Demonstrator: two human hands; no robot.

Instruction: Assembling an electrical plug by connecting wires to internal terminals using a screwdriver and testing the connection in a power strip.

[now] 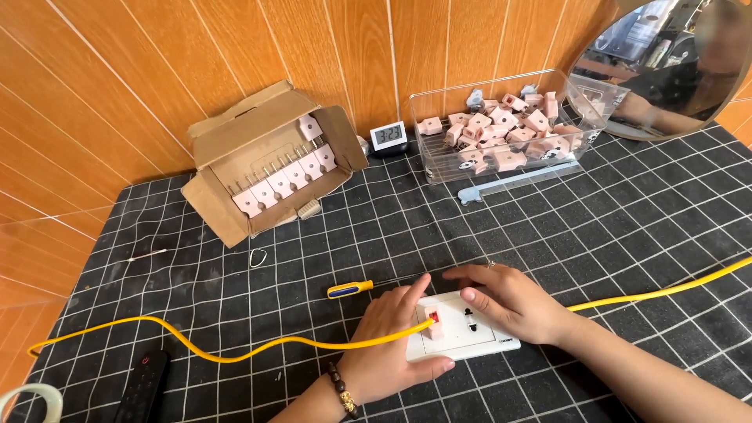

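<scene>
Both forearms come in from the lower edge of the view and angle toward each other. The left hand (392, 345) lies palm down, wrist bent slightly, with a beaded bracelet at the wrist. Its index finger stretches forward and to the right, the thumb runs low along the near side, and the other fingers curl under. The right hand (509, 301) reaches in from the lower right, palm down, fingers (470, 274) spread and gently bent, pointing left. A ring sits on one of them. The two hands rest close together, fingertips nearly meeting.
</scene>
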